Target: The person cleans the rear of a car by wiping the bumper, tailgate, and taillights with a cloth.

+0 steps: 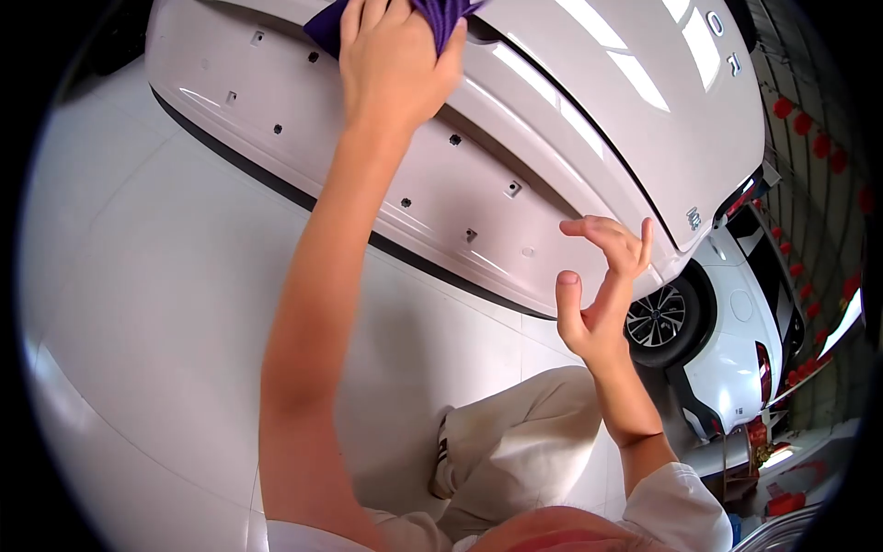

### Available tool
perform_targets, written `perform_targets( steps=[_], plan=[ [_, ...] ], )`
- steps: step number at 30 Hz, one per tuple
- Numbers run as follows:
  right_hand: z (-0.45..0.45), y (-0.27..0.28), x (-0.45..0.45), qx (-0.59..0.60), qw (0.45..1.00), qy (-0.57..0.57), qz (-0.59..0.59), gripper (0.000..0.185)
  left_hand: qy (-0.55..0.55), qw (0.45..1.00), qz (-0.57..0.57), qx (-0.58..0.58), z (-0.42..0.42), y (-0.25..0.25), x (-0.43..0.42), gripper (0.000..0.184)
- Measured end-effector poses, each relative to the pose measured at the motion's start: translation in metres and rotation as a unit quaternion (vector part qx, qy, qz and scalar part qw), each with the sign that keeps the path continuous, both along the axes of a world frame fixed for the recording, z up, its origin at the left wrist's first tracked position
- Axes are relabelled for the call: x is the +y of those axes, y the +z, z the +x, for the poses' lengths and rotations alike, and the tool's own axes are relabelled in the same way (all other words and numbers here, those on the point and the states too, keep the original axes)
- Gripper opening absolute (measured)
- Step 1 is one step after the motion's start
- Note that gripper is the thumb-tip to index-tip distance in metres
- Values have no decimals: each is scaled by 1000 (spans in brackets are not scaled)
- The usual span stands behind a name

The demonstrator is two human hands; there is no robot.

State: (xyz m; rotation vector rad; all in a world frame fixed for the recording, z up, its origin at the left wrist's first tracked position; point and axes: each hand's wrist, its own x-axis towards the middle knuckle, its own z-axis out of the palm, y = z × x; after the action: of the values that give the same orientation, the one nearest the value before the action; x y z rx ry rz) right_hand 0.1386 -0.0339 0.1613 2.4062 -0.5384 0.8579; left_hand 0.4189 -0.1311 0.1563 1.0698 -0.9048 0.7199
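Note:
A purple cloth [441, 18] is bunched under my left hand [391, 57], which presses it against the rear of a pale, glossy car [552, 101] at the top of the head view. Part of the cloth is hidden by the hand and cut off by the upper frame edge. My right hand [607, 276] is raised with nothing in it, its fingers curved and apart. It appears in front of the lower right part of the car's bumper [368, 138]; whether it touches the bumper, I cannot tell.
Small holes and square recesses dot the bumper. A second white car [736, 340] with a dark wheel [658, 317] stands at the right. Red hanging decorations [802, 122] line the far right. My bent leg [524, 432] is below, over the light tiled floor [175, 304].

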Motion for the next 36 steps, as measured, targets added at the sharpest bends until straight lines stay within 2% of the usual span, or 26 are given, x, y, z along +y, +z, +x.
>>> perform_targets(
  steps=[3,5,6,7,8,9,10,12,13,14,15,16,17,19,20,21,22,23,26,27,28,30,32,34,35,36],
  plan=[
    [-7,-4,0,-1,998,-44,40,42,-26,999,1,-27,-10,12,2,31],
    [-6,-8,1,-1,997,-52,58,41,-46,996,61,-44,-26,11,7,34],
    [-2,-10,-1,1,996,-57,71,41,-45,997,31,-57,-37,8,8,36],
    [3,-13,-1,-2,996,-53,75,35,5,999,23,-44,-46,6,10,39],
    [6,-17,0,8,996,-46,75,35,-65,997,44,6,-52,1,7,38],
    [10,-24,2,15,994,-52,98,32,-87,995,40,32,-53,-2,10,33],
    [15,-31,1,20,992,-55,116,29,-104,993,30,55,-50,-3,12,28],
    [20,-51,1,19,975,-42,216,22,-151,977,-103,110,-48,-8,10,25],
    [21,-63,3,14,959,-50,278,20,-222,952,-135,164,-50,-12,11,26],
    [19,-71,6,25,958,-46,281,20,-283,918,-136,242,-45,-11,28,30],
    [18,-79,8,55,928,-68,361,19,-416,840,-91,338,-32,-12,50,35],
    [17,-83,10,82,891,-93,437,18,-537,731,-43,420,-20,-14,64,42],
    [17,-83,12,84,889,-95,440,18,-477,733,-144,463,-12,-13,56,53],
    [17,-79,19,131,798,-128,574,23,-706,598,-111,364,63,-52,63,46],
    [14,-80,18,129,799,-130,573,23,-671,632,-173,348,65,-51,60,48],
    [10,-82,17,101,761,-122,629,24,-631,663,-231,329,67,-46,66,52],
    [8,-84,15,74,720,-113,681,25,-329,768,-335,436,25,-21,58,56],
    [7,-84,14,75,719,-117,681,25,-329,766,-335,439,26,-25,53,56],
    [2,-82,7,21,706,-97,701,34,-217,868,-310,320,41,-47,25,50],
    [-1,-79,3,7,742,-84,665,37,-171,904,-250,302,46,-56,13,49],
    [-2,-77,-1,-7,777,-71,626,41,-171,903,-249,306,45,-64,1,49],
    [1,-69,0,-32,791,-69,608,44,-180,927,-204,258,40,-75,-14,49],
    [-3,-63,0,-55,825,-99,553,46,-202,929,-172,259,27,-85,-27,51],
    [-6,-61,-2,-58,833,-106,540,47,-317,895,-109,293,5,-98,-41,55],
    [-10,-61,-5,-52,829,-107,546,47,-267,917,-53,293,-10,-110,-64,60],
    [-14,-62,-6,-48,825,-108,553,48,-269,915,-53,295,-19,-109,-66,60]
  ],
)
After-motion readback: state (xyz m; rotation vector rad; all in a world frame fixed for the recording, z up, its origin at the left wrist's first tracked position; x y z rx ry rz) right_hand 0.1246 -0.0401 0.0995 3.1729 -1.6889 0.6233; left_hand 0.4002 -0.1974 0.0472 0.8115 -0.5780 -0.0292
